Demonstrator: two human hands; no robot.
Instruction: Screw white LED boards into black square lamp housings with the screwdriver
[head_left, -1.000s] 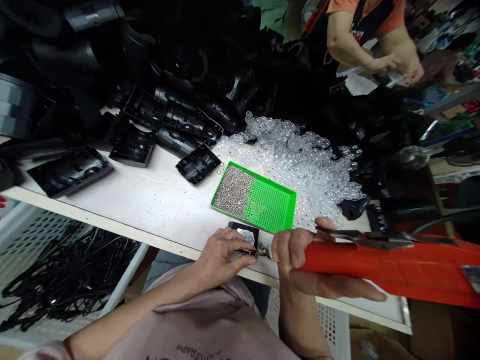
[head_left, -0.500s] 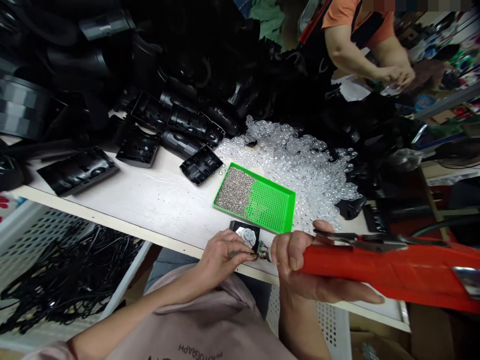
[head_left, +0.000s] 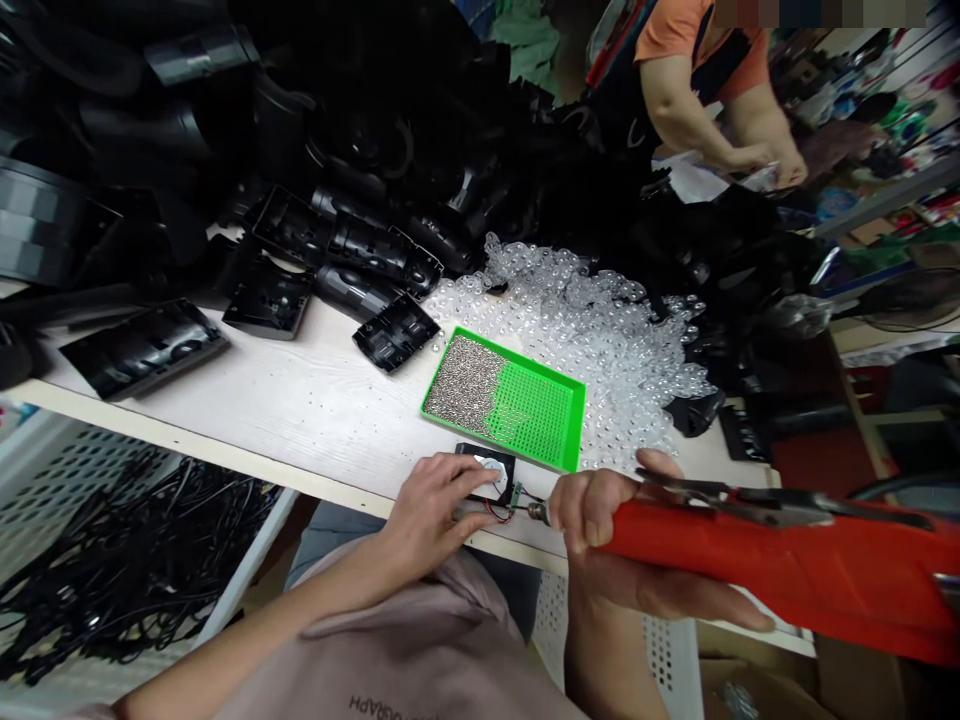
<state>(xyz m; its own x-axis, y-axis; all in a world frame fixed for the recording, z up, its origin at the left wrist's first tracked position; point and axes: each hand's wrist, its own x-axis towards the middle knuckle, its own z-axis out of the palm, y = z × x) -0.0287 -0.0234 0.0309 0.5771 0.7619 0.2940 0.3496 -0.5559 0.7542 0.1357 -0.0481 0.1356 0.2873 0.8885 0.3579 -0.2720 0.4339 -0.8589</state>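
Left hand point(head_left: 439, 510): fingers point(head_left: 469, 478) together, pressed on a black square part point(head_left: 474, 462) with a round silver disc point(head_left: 491, 472), which lies on the white table point(head_left: 322, 420) near its front edge, just below the green tray point(head_left: 532, 415). Thin wires point(head_left: 504, 512) run from it toward the metal tip point(head_left: 537, 512) of a red-handled tool point(head_left: 750, 550). Right hand point(head_left: 600, 540): fingers point(head_left: 675, 600) wrapped around that handle. Grey granules point(head_left: 465, 380) fill half the tray. Clear plastic blisters point(head_left: 600, 370) and black plastic casings point(head_left: 142, 350) lie beyond. Co-worker's hands point(head_left: 776, 160) work at upper right.
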